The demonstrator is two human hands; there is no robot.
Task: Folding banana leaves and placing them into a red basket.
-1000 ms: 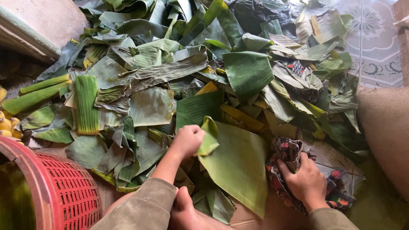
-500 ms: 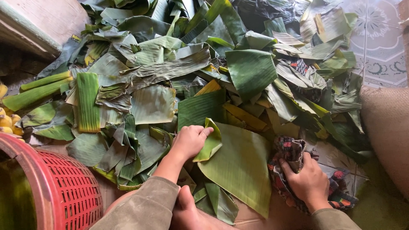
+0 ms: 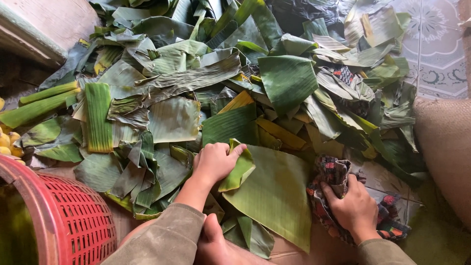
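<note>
Near edge: a red plastic basket at lower left. The right hand is clenched on a patterned cloth, pressed beside a large banana leaf. The left hand pinches that leaf's folded corner, the leaf spreading down and right from its fingers. Beyond lies a heap of leaf pieces on the tiled floor.

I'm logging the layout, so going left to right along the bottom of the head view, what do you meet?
Red plastic mesh basket → left hand → large green banana leaf → right hand gripping patterned cloth → tan woven sack.
</note>
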